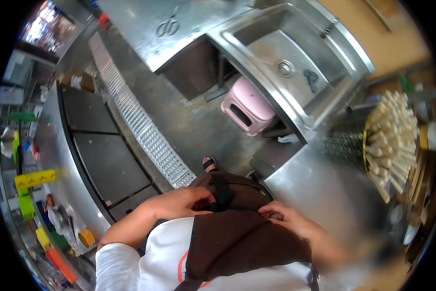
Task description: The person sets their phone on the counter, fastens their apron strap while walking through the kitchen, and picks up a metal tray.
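Observation:
A brown apron (pixel 247 237) hangs over my white shirt, and a black strap (pixel 221 193) runs at its waist. My left hand (pixel 189 201) is at the waist, its fingers curled in at the apron beside the strap; the fingertips are partly hidden. On the other side, my right hand (pixel 288 219) has its fingers bent and closed against the apron's edge. What lies inside the curled fingers shows only in part.
A steel sink (pixel 286 43) stands ahead, with a pink stool (pixel 249 106) below it. Scissors (pixel 168 27) lie on the steel table. At right is a mesh holder (pixel 344 140) of wooden sticks (pixel 393 136). A floor grate (pixel 135 114) runs beside dark-fronted cabinets (pixel 106 160).

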A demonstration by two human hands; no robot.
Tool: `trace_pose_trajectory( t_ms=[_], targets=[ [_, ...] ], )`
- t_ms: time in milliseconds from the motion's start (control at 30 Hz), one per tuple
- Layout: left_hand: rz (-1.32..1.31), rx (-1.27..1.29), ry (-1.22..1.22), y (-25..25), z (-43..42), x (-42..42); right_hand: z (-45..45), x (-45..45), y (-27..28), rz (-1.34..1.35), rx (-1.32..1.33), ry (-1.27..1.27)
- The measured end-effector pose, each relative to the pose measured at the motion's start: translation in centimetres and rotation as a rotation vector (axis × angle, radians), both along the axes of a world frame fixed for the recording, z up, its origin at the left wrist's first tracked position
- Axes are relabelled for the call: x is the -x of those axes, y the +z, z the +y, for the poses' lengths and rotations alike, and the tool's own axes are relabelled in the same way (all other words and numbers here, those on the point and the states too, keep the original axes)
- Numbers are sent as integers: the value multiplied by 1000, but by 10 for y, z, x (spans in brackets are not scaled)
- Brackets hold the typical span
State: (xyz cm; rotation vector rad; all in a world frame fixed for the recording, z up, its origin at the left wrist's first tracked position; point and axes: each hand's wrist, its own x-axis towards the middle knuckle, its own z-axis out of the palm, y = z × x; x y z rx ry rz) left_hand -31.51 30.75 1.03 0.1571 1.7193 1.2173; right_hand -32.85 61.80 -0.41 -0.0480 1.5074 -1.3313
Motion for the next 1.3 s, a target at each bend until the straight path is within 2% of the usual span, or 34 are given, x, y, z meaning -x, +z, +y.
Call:
trace_pose_trajectory(
  t_ms=[100, 167, 233, 300, 467, 533, 567, 633, 733, 867, 1033, 1133, 1300],
  targets=[
    [28, -14, 149, -8, -38, -17, -55, 19, -6, -65, -32, 115],
    [68, -59, 344, -14, -59, -27, -97, 34, -3, -180, -90, 207],
    [16, -88, 437, -29, -79, -41, -131, 40, -12, -182, -68, 244],
    [-19, -218, 677, -41, -95, -55, -166, 50, -10, -356, -37, 91],
    [-10, -237, 921, -38, -117, -61, -214, 72, -19, -308, -71, 177],
    [15, -238, 1035, -48, -118, -65, -232, 79, -20, -143, -19, 117],
    [16, -239, 1057, -48, -117, -64, -240, 85, -21, -144, -22, 139],
    [-10, -354, 1358, -46, -115, -52, -258, 101, -26, -125, -81, 197],
    [50, -327, 1519, -45, -117, -31, -281, 124, -40, -70, -38, 300],
    [-28, -401, 1748, -27, -126, 11, -322, 161, -30, -209, -27, 251],
    [-125, -284, 1913, -23, -142, 41, -356, 199, -37, -185, 26, 377],
    [34, -502, 1978, -24, -149, 49, -380, 210, -29, -260, 19, 437],
    [103, -563, 2016, -30, -171, 44, -423, 219, -19, -352, -9, 529]
  ],
)
